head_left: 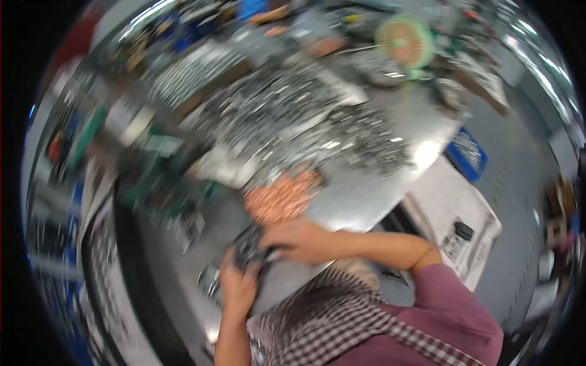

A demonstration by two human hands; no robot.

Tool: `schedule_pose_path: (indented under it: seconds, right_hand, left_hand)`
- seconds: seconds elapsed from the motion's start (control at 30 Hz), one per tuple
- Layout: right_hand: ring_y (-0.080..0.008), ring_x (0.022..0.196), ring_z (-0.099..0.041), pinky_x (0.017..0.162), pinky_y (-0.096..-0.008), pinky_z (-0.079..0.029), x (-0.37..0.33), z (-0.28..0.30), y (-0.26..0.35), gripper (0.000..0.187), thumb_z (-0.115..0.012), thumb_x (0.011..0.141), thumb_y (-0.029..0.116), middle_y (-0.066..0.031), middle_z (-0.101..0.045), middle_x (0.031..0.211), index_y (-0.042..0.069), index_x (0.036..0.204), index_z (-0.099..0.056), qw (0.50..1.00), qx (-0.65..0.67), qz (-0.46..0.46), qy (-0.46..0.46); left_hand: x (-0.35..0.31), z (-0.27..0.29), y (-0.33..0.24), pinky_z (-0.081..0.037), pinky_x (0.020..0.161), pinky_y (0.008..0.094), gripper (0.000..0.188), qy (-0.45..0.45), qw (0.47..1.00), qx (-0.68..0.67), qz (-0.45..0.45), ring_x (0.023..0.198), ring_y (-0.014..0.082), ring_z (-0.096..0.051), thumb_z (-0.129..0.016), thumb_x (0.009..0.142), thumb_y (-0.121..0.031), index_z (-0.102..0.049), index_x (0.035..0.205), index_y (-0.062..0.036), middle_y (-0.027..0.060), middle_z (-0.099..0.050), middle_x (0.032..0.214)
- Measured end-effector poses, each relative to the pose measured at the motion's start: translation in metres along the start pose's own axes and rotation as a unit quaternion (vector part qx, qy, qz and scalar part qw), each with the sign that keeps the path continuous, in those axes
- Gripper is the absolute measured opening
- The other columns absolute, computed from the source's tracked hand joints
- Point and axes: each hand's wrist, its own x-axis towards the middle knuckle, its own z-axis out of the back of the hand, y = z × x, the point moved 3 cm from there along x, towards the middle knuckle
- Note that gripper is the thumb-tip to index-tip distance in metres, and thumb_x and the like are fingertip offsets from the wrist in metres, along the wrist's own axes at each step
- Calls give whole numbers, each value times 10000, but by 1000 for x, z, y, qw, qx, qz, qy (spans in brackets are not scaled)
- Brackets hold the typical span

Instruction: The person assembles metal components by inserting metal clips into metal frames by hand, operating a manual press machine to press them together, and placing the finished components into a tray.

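At a metal surface (351, 198), I grip a blurred dark part (247, 245) in the fingers of my left hand (239, 283), beside a copper-coloured pile (282, 196), my right hand (299, 241) alongside, its hold too blurred to tell.

readable text: none | pale sack (448, 198): dark print (453, 249), too blurred to read

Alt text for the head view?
Left grip and right grip, both bare hands, meet at dark, blurred items over a metal table, beside a copper-coloured pile. Grey parts spread beyond; a green fan stands farther back.
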Motion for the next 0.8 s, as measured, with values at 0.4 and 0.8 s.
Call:
schedule_pose_path:
  seconds: [0.4, 0.8]
  right_hand:
    - [-243, 745, -536, 653, -337, -423, 23, -15, 19, 256, -612, 616, -18, -60, -561, 822, 43, 848, -524, 992, -118, 40, 24]
    - [-256, 766, -540, 707, -346, -413, 32, -24, 17, 278, -609, 590, -41, -76, -561, 811, 38, 842, -521, 992, -90, 81, 23]
  left_hand:
    - [-11, 18, -2, -427, 594, 411, 449, -11, 996, 51, -73, 719, 411, -543, -606, 775, -357, -400, 946, 3, 218, -549, 741]
    - [-16, 28, -5, -432, 557, 422, 391, -49, 980, 161, -102, 692, 386, -563, -627, 758, -305, -416, 907, -12, 195, -569, 740]
